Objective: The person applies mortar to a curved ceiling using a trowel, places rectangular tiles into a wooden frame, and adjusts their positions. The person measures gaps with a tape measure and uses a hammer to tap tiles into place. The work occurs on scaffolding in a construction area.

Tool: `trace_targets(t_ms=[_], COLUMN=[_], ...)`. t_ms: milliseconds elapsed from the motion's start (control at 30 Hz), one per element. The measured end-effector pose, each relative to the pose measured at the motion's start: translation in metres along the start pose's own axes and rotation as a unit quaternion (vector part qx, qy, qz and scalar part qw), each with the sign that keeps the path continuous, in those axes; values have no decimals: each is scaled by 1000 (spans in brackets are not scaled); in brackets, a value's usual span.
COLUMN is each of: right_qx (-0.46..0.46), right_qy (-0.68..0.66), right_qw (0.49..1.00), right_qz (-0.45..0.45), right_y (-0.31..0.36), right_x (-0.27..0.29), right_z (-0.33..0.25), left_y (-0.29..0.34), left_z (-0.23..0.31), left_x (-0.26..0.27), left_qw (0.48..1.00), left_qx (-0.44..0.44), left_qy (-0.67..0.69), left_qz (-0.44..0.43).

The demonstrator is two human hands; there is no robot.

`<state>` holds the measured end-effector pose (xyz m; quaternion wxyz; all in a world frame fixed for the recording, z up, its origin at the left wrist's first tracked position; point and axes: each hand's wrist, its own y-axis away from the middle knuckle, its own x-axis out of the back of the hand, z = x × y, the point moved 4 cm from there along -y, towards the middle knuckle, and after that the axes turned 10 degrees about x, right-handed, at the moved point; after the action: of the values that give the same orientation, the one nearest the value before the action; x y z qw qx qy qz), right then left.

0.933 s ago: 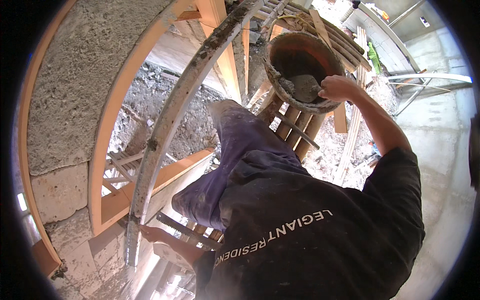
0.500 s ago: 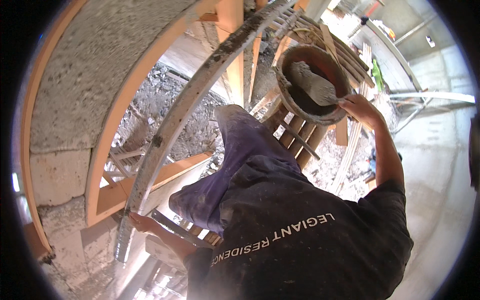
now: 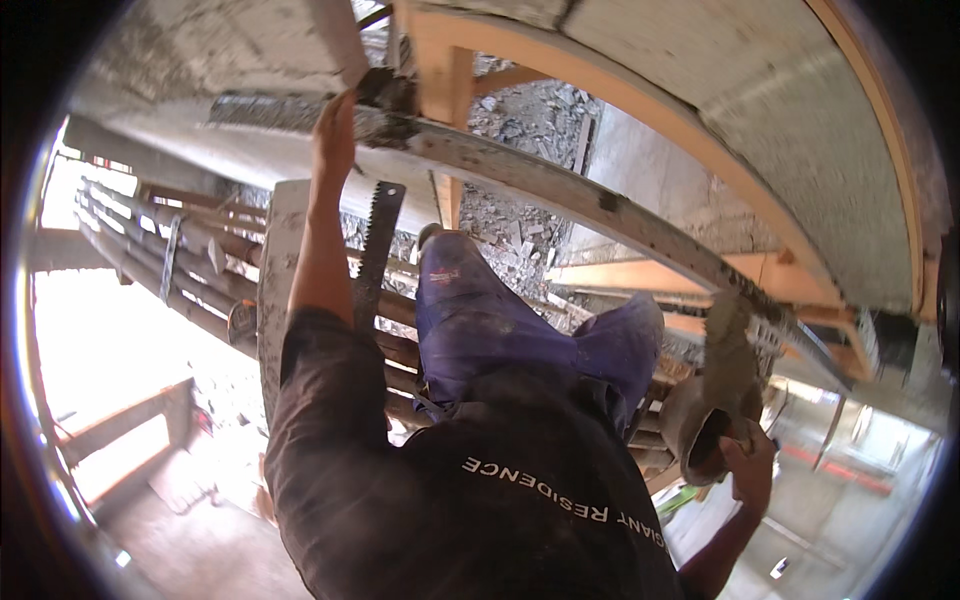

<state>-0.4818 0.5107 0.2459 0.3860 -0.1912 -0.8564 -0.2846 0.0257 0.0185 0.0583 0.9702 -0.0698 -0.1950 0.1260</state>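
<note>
1. One view, from the head: the left hand grips the mortar-crusted metal bar overhead, seemingly for balance.
2. The right hand, fingers curled, holds the mortar pan by its rim, tipped low at the right beside the knee.
3. A handsaw rests upright against the scaffold poles.

Left arm's stretched way up, left hand at the top with its fingers curled shut. Right arm's bent out low to the side, right hand closed in a grip. Dark short sleeves, bare forearms.
</note>
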Motion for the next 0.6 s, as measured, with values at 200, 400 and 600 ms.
trace_targets(t_ms=[200, 400, 600], right_qx=[208, 264, 164], right_qy=[76, 7, -146], right_qw=[958, 919, 909], right_qz=[-183, -292, -354], right_y=[-83, -127, -143], right_x=[-128, -251, -310], right_z=[-180, -289, -345], left_y=[-78, -126, -144], left_z=[29, -4, -40], left_x=[-53, -133, -174], left_qw=[954, 893, 788], left_qx=[-132, 41, 159], left_qy=[-102, -28, 53], left_qz=[-249, -447, -592])
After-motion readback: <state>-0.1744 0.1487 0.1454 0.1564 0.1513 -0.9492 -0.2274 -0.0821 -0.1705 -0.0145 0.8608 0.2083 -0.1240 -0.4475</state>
